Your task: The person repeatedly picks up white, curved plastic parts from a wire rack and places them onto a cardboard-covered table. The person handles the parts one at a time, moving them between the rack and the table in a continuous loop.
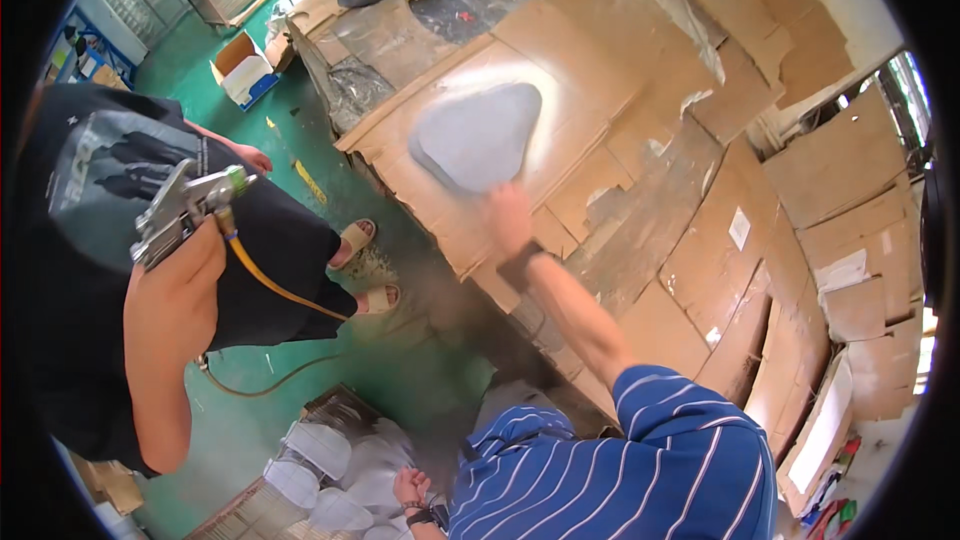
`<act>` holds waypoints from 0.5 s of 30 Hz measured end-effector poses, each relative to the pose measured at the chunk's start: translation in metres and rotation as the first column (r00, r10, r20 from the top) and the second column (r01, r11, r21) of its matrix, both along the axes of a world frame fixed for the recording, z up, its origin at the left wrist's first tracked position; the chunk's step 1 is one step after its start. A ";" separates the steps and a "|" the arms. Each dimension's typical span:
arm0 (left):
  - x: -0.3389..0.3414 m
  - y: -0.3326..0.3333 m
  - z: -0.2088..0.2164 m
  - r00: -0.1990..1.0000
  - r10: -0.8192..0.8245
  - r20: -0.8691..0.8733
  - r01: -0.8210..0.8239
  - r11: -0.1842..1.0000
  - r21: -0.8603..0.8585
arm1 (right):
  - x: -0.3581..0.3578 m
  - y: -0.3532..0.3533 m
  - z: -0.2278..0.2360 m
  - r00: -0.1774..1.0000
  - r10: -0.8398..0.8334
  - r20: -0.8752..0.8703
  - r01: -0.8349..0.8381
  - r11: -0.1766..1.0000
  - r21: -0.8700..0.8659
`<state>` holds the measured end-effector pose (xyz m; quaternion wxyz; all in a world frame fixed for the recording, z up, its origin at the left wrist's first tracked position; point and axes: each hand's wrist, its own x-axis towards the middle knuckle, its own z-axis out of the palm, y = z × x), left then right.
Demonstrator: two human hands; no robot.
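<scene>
Your R hand [511,222]: at edge of grey panel [485,130]; grip, cannot tell.
Your L hand [411,487]: half-open, nr. pale panels [322,450].
Co-wkr's hand [182,285]: w/ spray gun [207,192].

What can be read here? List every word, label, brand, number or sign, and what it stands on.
No text can be read.
Black shirt: printed picture, any lettering too blurred.
White paper on the cardboard: any writing too small.
Spray gun: none readable.
Grey panel: none visible.
</scene>
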<state>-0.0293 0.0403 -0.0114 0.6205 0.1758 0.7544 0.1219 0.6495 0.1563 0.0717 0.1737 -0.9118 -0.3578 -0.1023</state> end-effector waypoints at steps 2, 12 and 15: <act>0.009 0.008 0.020 0.996 -0.068 -0.051 0.070 0.997 0.039 | 0.036 0.029 0.000 0.997 -0.060 0.056 0.063 0.997 -0.042; 0.026 -0.002 0.024 0.992 -0.115 -0.049 0.116 0.993 0.015 | 0.126 0.070 0.014 0.976 -0.029 -0.214 -0.039 0.951 -0.307; 0.029 -0.008 0.012 0.999 -0.049 0.004 0.049 0.998 0.038 | 0.153 0.071 0.052 0.989 -0.021 0.143 0.065 0.949 -0.310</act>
